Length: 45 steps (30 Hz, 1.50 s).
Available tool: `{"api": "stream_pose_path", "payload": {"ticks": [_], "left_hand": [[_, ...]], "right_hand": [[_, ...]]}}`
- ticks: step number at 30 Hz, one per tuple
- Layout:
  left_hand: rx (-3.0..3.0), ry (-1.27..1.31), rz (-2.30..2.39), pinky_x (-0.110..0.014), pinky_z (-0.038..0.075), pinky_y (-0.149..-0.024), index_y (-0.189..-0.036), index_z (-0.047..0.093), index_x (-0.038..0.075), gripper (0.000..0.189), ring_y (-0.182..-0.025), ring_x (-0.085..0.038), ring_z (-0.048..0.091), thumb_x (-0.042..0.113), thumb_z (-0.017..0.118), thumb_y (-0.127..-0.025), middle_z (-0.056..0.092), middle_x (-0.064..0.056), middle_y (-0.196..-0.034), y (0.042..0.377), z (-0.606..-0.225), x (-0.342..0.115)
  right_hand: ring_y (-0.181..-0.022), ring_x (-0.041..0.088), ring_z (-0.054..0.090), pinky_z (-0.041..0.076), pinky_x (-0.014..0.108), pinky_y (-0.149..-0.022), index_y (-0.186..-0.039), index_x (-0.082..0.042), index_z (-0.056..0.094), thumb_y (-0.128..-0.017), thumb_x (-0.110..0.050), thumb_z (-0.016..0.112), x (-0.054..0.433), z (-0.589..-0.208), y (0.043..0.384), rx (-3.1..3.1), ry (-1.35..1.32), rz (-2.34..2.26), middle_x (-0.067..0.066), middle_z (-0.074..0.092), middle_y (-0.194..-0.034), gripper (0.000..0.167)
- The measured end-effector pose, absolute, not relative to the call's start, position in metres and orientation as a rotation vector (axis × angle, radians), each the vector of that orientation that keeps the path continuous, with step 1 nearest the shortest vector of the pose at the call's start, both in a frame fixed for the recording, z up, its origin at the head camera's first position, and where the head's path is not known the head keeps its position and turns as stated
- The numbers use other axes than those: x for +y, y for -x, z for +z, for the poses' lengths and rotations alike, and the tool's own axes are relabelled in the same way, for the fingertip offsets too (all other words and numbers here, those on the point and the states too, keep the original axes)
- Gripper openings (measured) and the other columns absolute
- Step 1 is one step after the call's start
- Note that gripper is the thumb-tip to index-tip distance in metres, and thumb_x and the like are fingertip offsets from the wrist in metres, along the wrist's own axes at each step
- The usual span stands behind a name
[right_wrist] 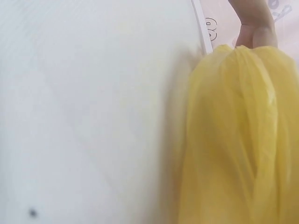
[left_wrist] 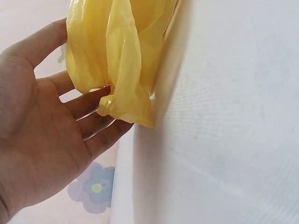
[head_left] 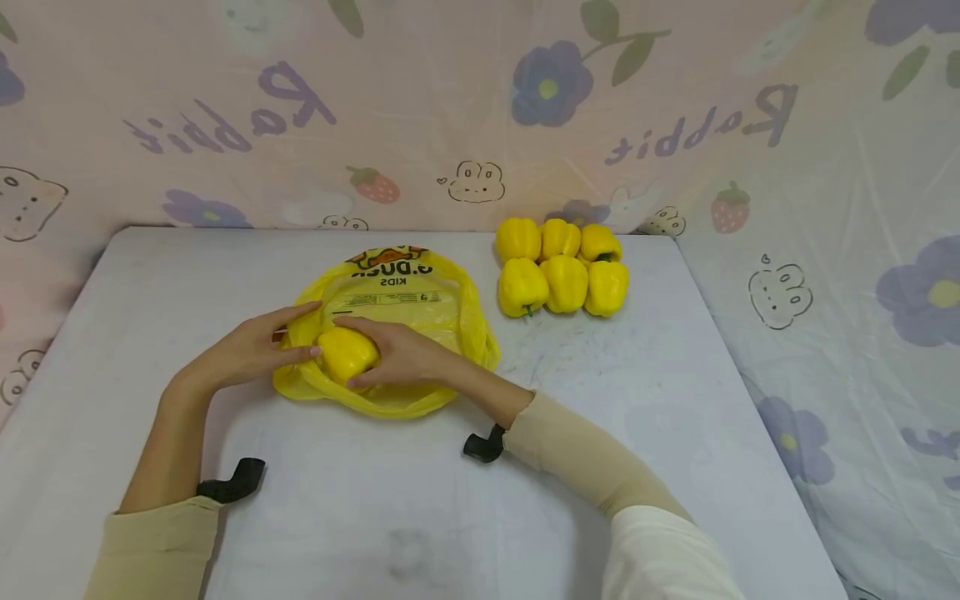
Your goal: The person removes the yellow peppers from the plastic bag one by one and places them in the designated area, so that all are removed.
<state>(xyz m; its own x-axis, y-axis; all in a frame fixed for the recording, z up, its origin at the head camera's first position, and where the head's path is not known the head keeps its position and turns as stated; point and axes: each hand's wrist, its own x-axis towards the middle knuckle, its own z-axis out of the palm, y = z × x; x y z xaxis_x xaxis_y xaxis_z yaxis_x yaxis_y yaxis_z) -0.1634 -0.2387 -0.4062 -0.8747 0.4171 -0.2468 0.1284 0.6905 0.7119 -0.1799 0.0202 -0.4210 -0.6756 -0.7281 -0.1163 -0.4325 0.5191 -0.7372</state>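
Observation:
A yellow plastic bag [head_left: 474, 321] lies with its mouth spread wide, mirrored print reading "G.DUCK KIDS" showing inside. My right hand [head_left: 401, 350] grips a yellow bell pepper [head_left: 345, 354] within the bag's mouth, near its left side. At the left rim, my left hand [head_left: 262, 346] holds the bag, one fingertip right by the pepper. The left wrist view shows the left hand's fingers [left_wrist: 96, 140] spread and bent behind the bag's gathered corner [left_wrist: 124, 100]. In the right wrist view the bag's wall [right_wrist: 233, 140] hides the right hand and pepper.
Several yellow bell peppers [head_left: 564, 283] stand in two rows at the back right of the white table [head_left: 600, 400]. A curtain [head_left: 420, 100] with flower and rabbit prints hangs behind it. Black curved pieces [head_left: 243, 479] sit at both wrists.

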Motion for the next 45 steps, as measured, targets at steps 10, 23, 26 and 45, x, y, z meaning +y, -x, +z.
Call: {"api": "stream_pose_path", "payload": {"ticks": [10,23,26,45], "left_hand": [[2.514,-0.422,1.011,-0.069,0.029,-0.108,-0.156,0.033,0.013,0.077,-0.140,-0.048,0.030,0.043,0.067,-0.094,0.031,-0.026,-0.156,0.163,-0.405,-0.239],[2.524,-0.393,1.001,-0.069,0.027,-0.109,-0.156,0.034,0.013,0.078,-0.141,-0.049,0.027,0.044,0.068,-0.093,0.030,-0.027,-0.156,0.163,-0.404,-0.239],[2.528,-0.390,0.998,-0.069,0.026,-0.109,-0.156,0.034,0.013,0.078,-0.141,-0.049,0.027,0.044,0.068,-0.093,0.030,-0.028,-0.156,0.163,-0.404,-0.238],[2.535,-0.404,1.021,-0.067,0.029,-0.109,-0.155,0.035,0.011,0.075,-0.139,-0.047,0.031,0.037,0.070,-0.093,0.030,-0.028,-0.156,0.160,-0.403,-0.236]], "right_hand": [[-0.123,0.007,0.048,0.041,0.024,-0.103,-0.150,-0.021,0.040,-0.074,-0.040,0.087,0.027,-0.418,0.177,2.390,0.976,-1.097,-0.005,0.047,-0.147,0.091],[-0.126,0.006,0.042,0.037,0.030,-0.109,-0.147,-0.025,0.042,-0.072,-0.038,0.088,0.059,-0.405,0.170,2.488,0.939,-1.261,-0.009,0.043,-0.144,0.089],[-0.124,0.007,0.043,0.039,0.031,-0.107,-0.147,-0.027,0.040,-0.072,-0.037,0.088,0.067,-0.403,0.168,2.499,0.906,-1.294,-0.009,0.043,-0.143,0.089],[-0.116,0.014,0.051,0.047,0.038,-0.100,-0.149,-0.021,0.042,-0.074,-0.027,0.089,0.126,-0.400,0.160,2.592,0.824,-1.506,-0.001,0.049,-0.136,0.089]]}}
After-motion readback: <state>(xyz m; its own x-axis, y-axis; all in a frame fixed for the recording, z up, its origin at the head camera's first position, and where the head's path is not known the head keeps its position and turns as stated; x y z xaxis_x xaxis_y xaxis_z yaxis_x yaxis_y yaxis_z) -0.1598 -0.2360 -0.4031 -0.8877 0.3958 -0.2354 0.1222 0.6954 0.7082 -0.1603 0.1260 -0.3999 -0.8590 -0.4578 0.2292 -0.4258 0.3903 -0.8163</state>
